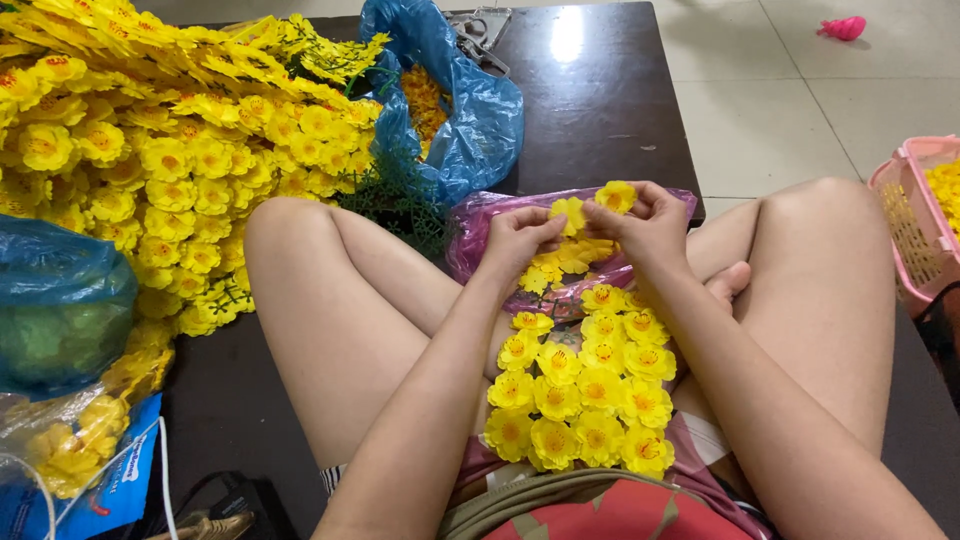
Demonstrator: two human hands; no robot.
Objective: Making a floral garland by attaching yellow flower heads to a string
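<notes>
While the person sits cross-legged on the dark wooden worktop (600,100), both hands meet above the lap. Left hand (515,238): fingers pinched shut on a small yellow artificial flower petal piece (568,212). Right hand (650,225): fingers closed on a yellow artificial blossom with an orange centre (615,196), held just beside the petal piece; the 2 parts appear to touch. Directly below the hands lies a pink translucent plastic bag (475,225) holding loose yellow petals. Nearer the body, a finished spray of yellow artificial blossoms (580,385) rests in the lap between the thighs, its upper end running up toward the hands.

Left of the legs: a large heap of yellow artificial flower sprays (150,150), and against it an open blue plastic bag (470,120) with more yellow pieces inside. A second blue bag (60,300) sits at the left edge. A pink plastic basket (915,215) containing yellow flowers stands on the tiled floor at right.
</notes>
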